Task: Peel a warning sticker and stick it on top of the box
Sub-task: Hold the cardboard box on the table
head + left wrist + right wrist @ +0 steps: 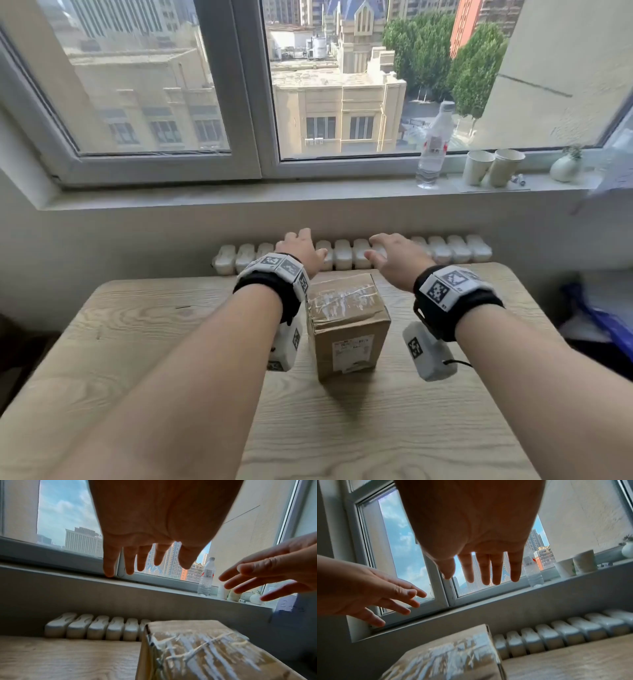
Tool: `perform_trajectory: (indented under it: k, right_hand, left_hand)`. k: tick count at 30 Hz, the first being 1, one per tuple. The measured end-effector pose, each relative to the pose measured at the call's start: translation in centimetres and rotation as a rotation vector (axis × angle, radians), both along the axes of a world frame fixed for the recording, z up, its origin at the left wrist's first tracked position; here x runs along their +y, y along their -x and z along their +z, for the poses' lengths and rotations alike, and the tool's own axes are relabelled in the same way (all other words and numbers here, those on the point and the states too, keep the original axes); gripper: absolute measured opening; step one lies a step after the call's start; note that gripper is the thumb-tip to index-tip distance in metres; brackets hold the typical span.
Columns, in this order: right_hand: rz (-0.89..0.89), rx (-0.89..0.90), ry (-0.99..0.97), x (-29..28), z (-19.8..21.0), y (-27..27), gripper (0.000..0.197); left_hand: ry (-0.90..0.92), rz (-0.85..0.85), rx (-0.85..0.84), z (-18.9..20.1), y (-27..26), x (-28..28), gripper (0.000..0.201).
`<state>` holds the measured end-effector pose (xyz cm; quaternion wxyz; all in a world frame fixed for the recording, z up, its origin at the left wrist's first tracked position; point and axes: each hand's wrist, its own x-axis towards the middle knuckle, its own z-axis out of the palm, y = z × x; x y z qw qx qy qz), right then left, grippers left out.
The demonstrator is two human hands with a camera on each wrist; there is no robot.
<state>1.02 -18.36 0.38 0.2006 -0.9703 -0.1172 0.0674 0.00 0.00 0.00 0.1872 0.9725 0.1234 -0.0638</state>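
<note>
**Empty hands raised over a taped box, no sticker in sight**

A cardboard box (347, 318) stands upright at the middle of a wooden table (144, 318), its taped top bare, presumably ready for labelling. The warning sticker appears in no view. Left hand (299, 251) and right hand (394, 258) hover beyond the box's far edge, above it (fingers spread, holding nothing), near a radiator (455, 248).
</note>
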Motion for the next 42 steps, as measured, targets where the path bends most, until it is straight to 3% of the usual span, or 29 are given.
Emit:
perform_trajectory:
  k: [4, 8, 19, 23, 26, 30, 35, 42]
  right_hand:
    - [-0.038, 0.057, 0.000, 0.0, -3.1, -1.0, 0.051]
    - [-0.087, 0.129, -0.031, -0.2, -5.6, -1.1, 0.053]
    - [-0.166, 0.273, -0.208, 0.2, -9.2, 0.2, 0.056]
    - [-0.229, 0.301, -0.315, 0.8, -9.9, 1.4, 0.064]
    - [-0.253, 0.278, -0.338, 0.7, -10.0, 3.0, 0.059]
    - [-0.243, 0.290, -0.363, 0.1, -10.2, 5.7, 0.060]
    - [-0.221, 0.286, -0.346, -0.5, -10.4, 9.7, 0.064]
    - [-0.235, 0.256, -0.310, -1.0, -11.1, 13.0, 0.049]
  left_hand:
    - [0.007, 0.003, 0.079, -3.2, -1.0, 0.8, 0.062]
    - [0.047, 0.020, 0.222, -5.9, -0.8, 0.9, 0.075]
    - [0.463, 0.157, 0.272, -8.2, 0.5, 1.2, 0.089]
    - [0.626, 0.255, 0.328, -8.7, 1.9, 0.8, 0.107]
    - [0.599, 0.260, 0.317, -9.3, 3.0, 0.5, 0.125]
    - [0.536, 0.198, 0.270, -7.8, 6.5, -0.1, 0.089]
    - [0.566, 0.249, 0.276, -8.8, 10.6, -0.5, 0.093]
    - [0.512, 0.247, 0.184, -9.7, 14.6, -0.9, 0.079]
